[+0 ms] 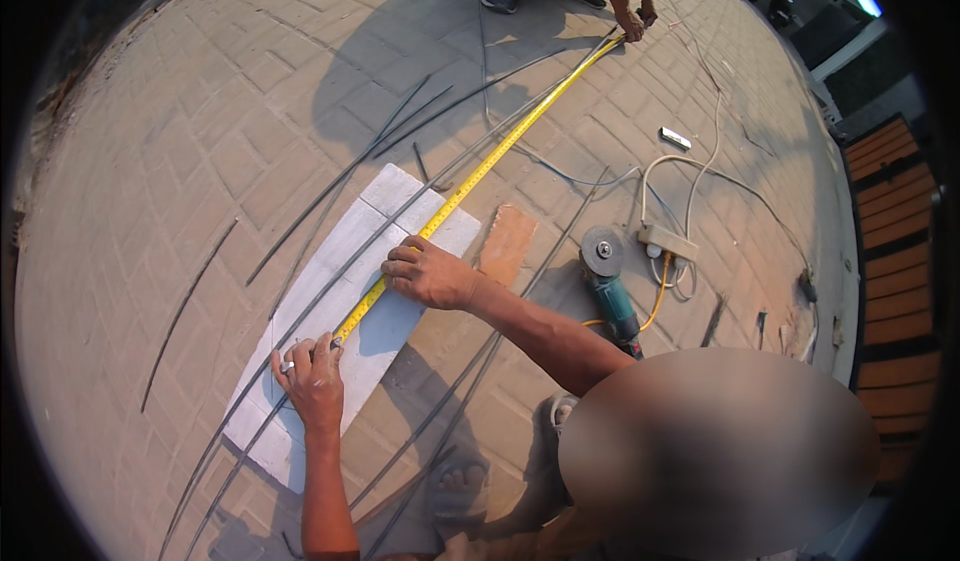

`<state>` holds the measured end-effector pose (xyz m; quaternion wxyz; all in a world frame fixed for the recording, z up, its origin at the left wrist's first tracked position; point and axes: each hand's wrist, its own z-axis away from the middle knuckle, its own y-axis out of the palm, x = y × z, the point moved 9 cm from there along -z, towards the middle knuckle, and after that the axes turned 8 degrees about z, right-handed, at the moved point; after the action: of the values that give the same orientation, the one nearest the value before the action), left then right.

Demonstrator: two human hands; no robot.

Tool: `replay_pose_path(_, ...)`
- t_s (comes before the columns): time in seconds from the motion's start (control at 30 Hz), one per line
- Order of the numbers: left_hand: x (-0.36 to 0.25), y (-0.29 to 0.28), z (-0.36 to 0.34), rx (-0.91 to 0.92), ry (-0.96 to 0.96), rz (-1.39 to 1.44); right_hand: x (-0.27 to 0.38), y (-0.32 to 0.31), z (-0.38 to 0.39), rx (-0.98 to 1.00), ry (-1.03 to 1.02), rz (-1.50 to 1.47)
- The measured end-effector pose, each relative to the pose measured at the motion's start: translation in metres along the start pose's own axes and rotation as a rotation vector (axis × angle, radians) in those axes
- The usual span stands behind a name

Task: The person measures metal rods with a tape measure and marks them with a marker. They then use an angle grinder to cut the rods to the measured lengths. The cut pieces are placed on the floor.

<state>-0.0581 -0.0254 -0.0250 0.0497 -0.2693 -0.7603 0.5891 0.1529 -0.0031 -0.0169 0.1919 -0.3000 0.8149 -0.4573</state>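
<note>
A yellow tape measure (pixel 500 148) is drawn out diagonally beside long thin metal rods (pixel 350 251), over a pale board (pixel 375 373) on the paving. At its near end my left hand (pixel 314 376) is closed, pinching the tape tip beside a rod. My right hand (pixel 428 273) grips the tape farther along, fingers curled over it. Whether it also holds a rod is hidden under the fingers. At the far end, another person's hands (pixel 638 23) are on the tape and rod ends.
Right of my arm lies a green angle grinder (pixel 610 281). A power strip (pixel 668 244) with trailing cords is beyond it. A brick-coloured slab (pixel 508 245), a loose rod (pixel 190 311) and a small white-and-black object (pixel 675 139) lie about. A blurred patch hides the lower right.
</note>
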Motion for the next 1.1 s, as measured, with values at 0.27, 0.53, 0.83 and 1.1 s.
replay_pose_path(0.27,-0.001,-0.002,0.0,-0.013,0.029,0.025,0.003,-0.004,0.005,-0.01,0.017,-0.015)
replay_pose_path(0.53,0.005,0.001,0.002,-0.023,0.023,0.048,0.002,0.005,0.007,0.047,0.031,-0.029)
replay_pose_path(0.83,0.013,0.0,0.003,-0.047,0.011,0.074,0.004,-0.001,-0.006,-0.017,0.037,-0.051)
replay_pose_path(1.1,0.013,-0.009,-0.01,-0.046,-0.007,0.159,-0.017,0.004,-0.03,0.009,0.097,-0.021)
